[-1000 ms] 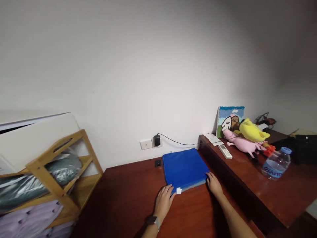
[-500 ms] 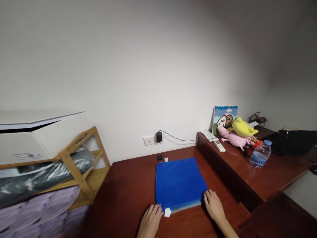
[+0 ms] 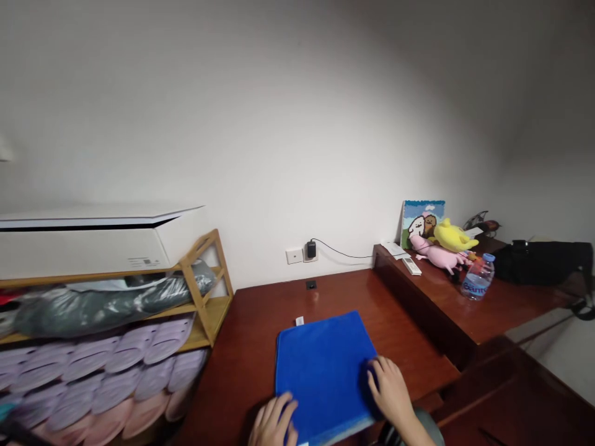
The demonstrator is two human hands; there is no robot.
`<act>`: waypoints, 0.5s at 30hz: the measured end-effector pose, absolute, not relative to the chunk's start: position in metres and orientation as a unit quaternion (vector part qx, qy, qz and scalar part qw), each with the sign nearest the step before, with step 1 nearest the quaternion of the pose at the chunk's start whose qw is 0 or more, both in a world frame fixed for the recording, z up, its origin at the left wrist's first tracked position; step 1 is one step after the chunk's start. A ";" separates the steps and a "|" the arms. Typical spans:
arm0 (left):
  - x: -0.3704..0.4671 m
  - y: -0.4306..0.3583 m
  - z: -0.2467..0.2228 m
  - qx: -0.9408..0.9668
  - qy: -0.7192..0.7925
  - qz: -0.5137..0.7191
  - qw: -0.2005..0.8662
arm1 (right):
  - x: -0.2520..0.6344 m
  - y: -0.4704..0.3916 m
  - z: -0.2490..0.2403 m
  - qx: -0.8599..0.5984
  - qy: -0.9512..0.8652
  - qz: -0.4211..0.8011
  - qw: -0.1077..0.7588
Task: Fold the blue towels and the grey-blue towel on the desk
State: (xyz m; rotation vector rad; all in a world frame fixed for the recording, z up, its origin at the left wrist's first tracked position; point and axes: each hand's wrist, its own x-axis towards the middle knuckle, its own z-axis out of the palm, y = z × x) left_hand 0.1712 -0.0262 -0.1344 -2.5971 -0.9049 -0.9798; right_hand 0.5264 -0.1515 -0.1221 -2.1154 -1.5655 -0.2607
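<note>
A folded blue cloth (image 3: 325, 371) lies flat on the red-brown desk (image 3: 251, 334), with a small white tag (image 3: 299, 321) sticking out at its far edge. My left hand (image 3: 275, 421) touches the cloth's near left side, fingers apart and slightly bent; the frame's bottom edge cuts it off. On the cloth's right edge rests my right hand (image 3: 388, 387), its fingers apart and curved over the border. Neither hand is wrapped round anything.
A raised desk section at right holds a bottle (image 3: 478, 277), plush toys (image 3: 439, 255), a remote (image 3: 411, 266) and a black bag (image 3: 543, 263). At left, a wooden rack (image 3: 216, 310) holds a white box (image 3: 83, 251) and purple slippers (image 3: 125, 350). A charger (image 3: 311, 249) is plugged into the wall.
The cloth has come nearer to me, away from the wall, with both hands at its sides. The view has shifted left, showing more of the rack.
</note>
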 end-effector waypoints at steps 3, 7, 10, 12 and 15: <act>0.242 -0.027 -0.103 -0.890 -0.348 -0.292 0.036 | 0.513 -0.120 -0.108 -0.757 -0.609 -0.044 0.233; 0.296 -0.025 -0.118 -0.918 -0.335 -0.210 -0.012 | 0.512 -0.108 -0.123 -0.768 -0.617 0.046 0.166; 0.286 -0.020 -0.147 -0.911 -0.362 -0.195 -0.011 | 0.522 -0.117 -0.140 -0.784 -0.596 0.059 0.165; 0.268 -0.018 -0.158 -0.907 -0.371 -0.199 -0.003 | 0.526 -0.125 -0.147 -0.796 -0.577 0.059 0.174; 0.240 -0.019 -0.160 -0.904 -0.374 -0.205 0.009 | 0.522 -0.133 -0.155 -0.794 -0.571 0.062 0.197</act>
